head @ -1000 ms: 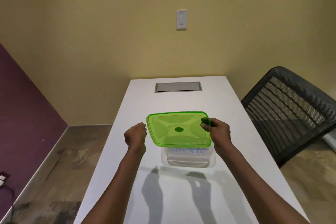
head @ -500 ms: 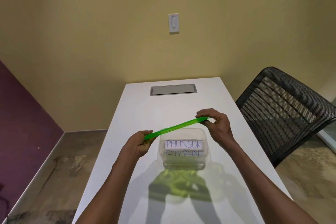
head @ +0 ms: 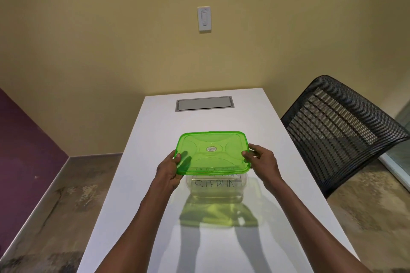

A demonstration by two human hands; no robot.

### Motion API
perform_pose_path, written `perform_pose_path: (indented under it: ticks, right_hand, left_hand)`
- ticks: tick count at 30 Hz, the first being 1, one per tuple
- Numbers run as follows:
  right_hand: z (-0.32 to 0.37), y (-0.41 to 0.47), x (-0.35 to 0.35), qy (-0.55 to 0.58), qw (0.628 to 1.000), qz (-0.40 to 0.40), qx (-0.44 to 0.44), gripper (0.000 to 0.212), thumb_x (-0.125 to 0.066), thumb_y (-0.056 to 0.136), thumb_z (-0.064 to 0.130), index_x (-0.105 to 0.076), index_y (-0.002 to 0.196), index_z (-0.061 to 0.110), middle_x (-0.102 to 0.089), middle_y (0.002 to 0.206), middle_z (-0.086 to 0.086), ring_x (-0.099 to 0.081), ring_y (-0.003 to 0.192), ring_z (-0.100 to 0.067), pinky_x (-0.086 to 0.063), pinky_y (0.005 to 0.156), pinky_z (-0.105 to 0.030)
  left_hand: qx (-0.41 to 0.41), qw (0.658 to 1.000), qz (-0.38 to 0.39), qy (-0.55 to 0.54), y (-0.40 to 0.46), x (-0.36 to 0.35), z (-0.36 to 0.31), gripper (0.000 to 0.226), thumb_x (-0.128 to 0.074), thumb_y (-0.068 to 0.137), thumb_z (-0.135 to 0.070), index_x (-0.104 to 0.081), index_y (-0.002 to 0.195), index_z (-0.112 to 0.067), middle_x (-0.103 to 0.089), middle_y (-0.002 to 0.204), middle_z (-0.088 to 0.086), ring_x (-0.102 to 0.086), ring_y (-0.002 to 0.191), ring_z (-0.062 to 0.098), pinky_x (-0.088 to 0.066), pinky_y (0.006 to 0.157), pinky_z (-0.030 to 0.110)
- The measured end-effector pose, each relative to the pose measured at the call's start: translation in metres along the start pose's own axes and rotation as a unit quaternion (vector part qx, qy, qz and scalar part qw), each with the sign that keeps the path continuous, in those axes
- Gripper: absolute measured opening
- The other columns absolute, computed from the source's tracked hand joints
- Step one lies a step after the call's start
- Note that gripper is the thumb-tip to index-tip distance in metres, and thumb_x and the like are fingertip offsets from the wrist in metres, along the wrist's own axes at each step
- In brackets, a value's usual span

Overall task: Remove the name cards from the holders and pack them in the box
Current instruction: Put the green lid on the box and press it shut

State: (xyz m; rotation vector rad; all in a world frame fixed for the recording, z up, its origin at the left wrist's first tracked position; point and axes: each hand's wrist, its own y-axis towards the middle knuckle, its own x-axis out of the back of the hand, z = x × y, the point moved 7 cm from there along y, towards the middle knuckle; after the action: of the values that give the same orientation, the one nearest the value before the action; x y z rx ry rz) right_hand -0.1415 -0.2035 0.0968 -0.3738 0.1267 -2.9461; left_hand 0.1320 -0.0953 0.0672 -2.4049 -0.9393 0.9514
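Over the clear plastic box (head: 216, 193) on the long white table (head: 155, 131), a translucent green rectangular lid (head: 213, 153) is held level, hiding the box's rim and most of its inside. The left hand (head: 169, 169) grips the lid's left edge; the right hand (head: 260, 158) pinches its right edge. Through the box wall shows a white name card (head: 216, 184) lettered "STEPHN"; another card behind is largely covered and unreadable.
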Motion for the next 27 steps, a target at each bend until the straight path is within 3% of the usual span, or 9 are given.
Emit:
perform_pose_path:
  ticks: [4,8,11,13,16,18,21,24,27]
  right_hand:
    - [-0.016,0.008,-0.005,-0.039,0.999,0.026,-0.018,0.061,-0.075,0.078,0.008,-0.055,0.134,0.020,-0.067,0.113,-0.002,-0.064,0.082,-0.021,-0.054,0.084,-0.041]
    - [-0.036,0.016,-0.003,-0.083,0.995,0.033,-0.034,0.072,-0.076,0.074,0.004,-0.050,0.137,0.026,-0.064,0.106,0.001,-0.059,0.081,-0.018,-0.047,0.068,-0.026]
    - [-0.052,0.020,-0.007,-0.099,0.993,0.045,-0.046,0.076,-0.074,0.071,0.000,-0.050,0.137,0.026,-0.061,0.104,0.002,-0.056,0.083,-0.016,-0.039,0.060,-0.016]
    - [-0.064,0.022,-0.011,-0.118,0.990,0.052,-0.054,0.077,-0.074,0.070,-0.003,-0.049,0.139,0.023,-0.060,0.108,-0.001,-0.056,0.086,-0.018,-0.040,0.063,-0.018]
    - [-0.081,0.026,-0.015,-0.152,0.985,0.049,-0.062,0.077,-0.075,0.070,-0.001,-0.049,0.139,0.020,-0.061,0.113,-0.005,-0.056,0.092,-0.021,-0.041,0.074,-0.025]
    - [-0.092,0.028,-0.018,-0.159,0.983,0.050,-0.072,0.077,-0.076,0.070,0.000,-0.049,0.139,0.019,-0.062,0.115,-0.006,-0.057,0.094,-0.021,-0.043,0.076,-0.026]
    - [-0.103,0.030,-0.021,-0.171,0.981,0.048,-0.073,0.073,-0.076,0.070,0.001,-0.051,0.137,0.015,-0.063,0.120,-0.005,-0.058,0.100,-0.020,-0.045,0.083,-0.026]
    - [-0.109,0.033,-0.024,-0.177,0.981,0.040,-0.063,0.064,-0.073,0.068,-0.001,-0.059,0.128,0.013,-0.067,0.115,-0.003,-0.061,0.087,-0.016,-0.044,0.075,-0.023]
    - [-0.114,0.037,-0.026,-0.178,0.981,0.037,-0.061,0.057,-0.071,0.066,-0.001,-0.064,0.120,0.016,-0.070,0.108,0.001,-0.064,0.075,-0.015,-0.044,0.064,-0.018]
  left_hand:
    - [-0.036,0.998,-0.018,0.056,0.014,0.006,0.011,0.046,-0.046,0.099,-0.003,-0.043,0.143,-0.017,-0.065,0.119,0.010,-0.062,0.079,0.017,-0.050,0.065,0.031]
    - [-0.104,0.961,-0.056,0.248,0.023,0.019,0.019,0.044,-0.047,0.095,-0.001,-0.055,0.135,-0.017,-0.066,0.120,0.013,-0.063,0.095,0.025,-0.053,0.087,0.039]
    - [-0.138,0.916,-0.025,0.376,0.027,0.021,0.025,0.049,-0.039,0.088,0.002,-0.068,0.109,-0.031,-0.069,0.096,0.015,-0.054,0.080,0.023,-0.045,0.075,0.032]
    - [-0.146,0.890,-0.020,0.431,0.033,0.024,0.030,0.040,-0.040,0.083,0.001,-0.068,0.091,-0.027,-0.061,0.082,0.012,-0.047,0.076,0.020,-0.038,0.069,0.031]
    - [-0.165,0.873,-0.074,0.453,0.039,0.033,0.034,0.025,-0.055,0.080,-0.003,-0.071,0.096,-0.013,-0.059,0.085,0.000,-0.050,0.085,0.019,-0.038,0.076,0.031]
    - [-0.168,0.871,-0.103,0.450,0.041,0.035,0.037,0.022,-0.063,0.074,-0.005,-0.072,0.090,-0.017,-0.061,0.085,-0.005,-0.049,0.087,0.018,-0.037,0.079,0.028]
    - [-0.175,0.858,-0.115,0.470,0.046,0.032,0.042,0.032,-0.057,0.073,0.003,-0.068,0.081,-0.025,-0.060,0.077,-0.010,-0.044,0.080,0.018,-0.035,0.073,0.026]
    - [-0.187,0.843,-0.132,0.486,0.052,0.031,0.046,0.035,-0.053,0.074,0.009,-0.061,0.077,-0.026,-0.054,0.074,-0.006,-0.040,0.075,0.017,-0.031,0.067,0.026]
    - [-0.200,0.823,-0.143,0.513,0.055,0.027,0.045,0.024,-0.047,0.070,0.010,-0.050,0.064,-0.013,-0.038,0.064,-0.001,-0.027,0.071,0.018,-0.024,0.056,0.029]
